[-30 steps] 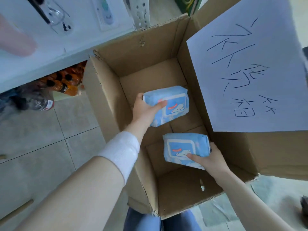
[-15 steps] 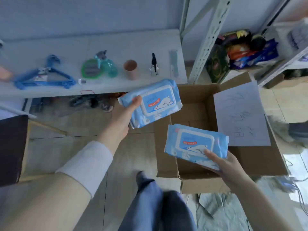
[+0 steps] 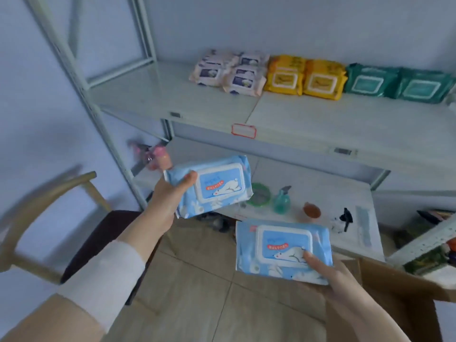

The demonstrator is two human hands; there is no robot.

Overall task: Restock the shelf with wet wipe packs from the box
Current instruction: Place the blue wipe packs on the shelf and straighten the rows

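Holding one blue wet wipe pack (image 3: 217,186) in the left hand (image 3: 170,201), thumb curled over the top face beside the white flip lid, fingers hidden underneath. Gripping a second blue pack (image 3: 281,248) in the right hand (image 3: 338,275), thumb pressed on the lid label, fingers out of sight below. Both carried in the air in front of the shelf (image 3: 172,99), over the floor, touching neither a board nor each other.

Probably light to middling in weight, soft and squashy, wrapped in slick film apt to slide under a loose pinch. Best taken across a short end, thumb on top and fingers beneath, keeping off the flip lid so as not to pop it open.

Cardboard box (image 3: 394,304) at lower right, only a flap and outer wall in view, contents hidden. On the upper shelf board, rows of pink packs (image 3: 229,72), yellow packs (image 3: 303,77) and green packs (image 3: 399,82), with bare board to their left, seemingly room for the blue ones.
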